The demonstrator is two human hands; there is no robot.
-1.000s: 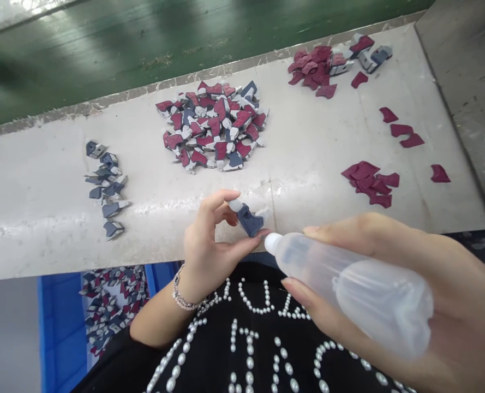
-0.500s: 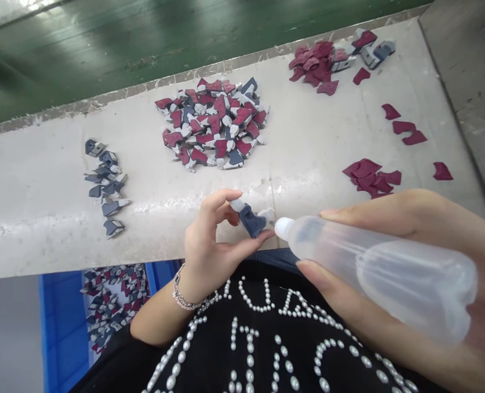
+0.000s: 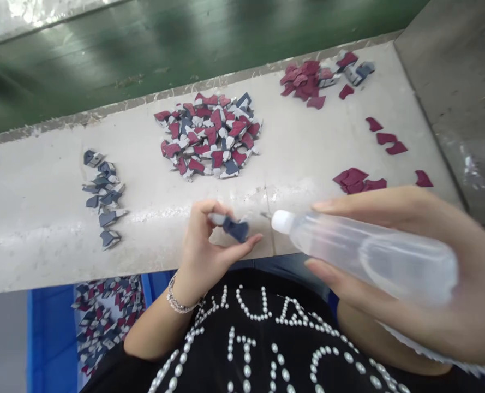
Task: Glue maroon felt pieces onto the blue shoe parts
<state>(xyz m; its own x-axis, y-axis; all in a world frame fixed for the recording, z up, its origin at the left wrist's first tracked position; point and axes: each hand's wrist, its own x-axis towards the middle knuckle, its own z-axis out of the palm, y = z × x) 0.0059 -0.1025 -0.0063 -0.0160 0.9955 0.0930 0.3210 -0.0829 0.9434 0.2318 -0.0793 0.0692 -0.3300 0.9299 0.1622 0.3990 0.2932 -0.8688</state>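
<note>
Between the thumb and fingers of my left hand point(image 3: 205, 245) is a small dark blue and light grey plastic part point(image 3: 235, 228), held over the front edge of the table. My right hand point(image 3: 422, 234) is wrapped around a translucent squeeze bottle point(image 3: 373, 256) with a white cap and a thin needle tip. The bottle lies nearly level and points left at the part, with a gap between the tip and the part. Liquid in the bottle is hard to make out.
A big pile of maroon, blue and grey parts point(image 3: 209, 136) lies mid-table. Left of it are several blue-grey parts point(image 3: 110, 197). Maroon pieces point(image 3: 301, 79) sit at the back right, more maroon pieces point(image 3: 357, 180) nearer. A blue bin point(image 3: 52, 338) with parts stands below the table, left.
The bottle tip has drawn away from the part, leaving a gap. My left hand has shifted slightly left and turned the part. The view has moved a little.
</note>
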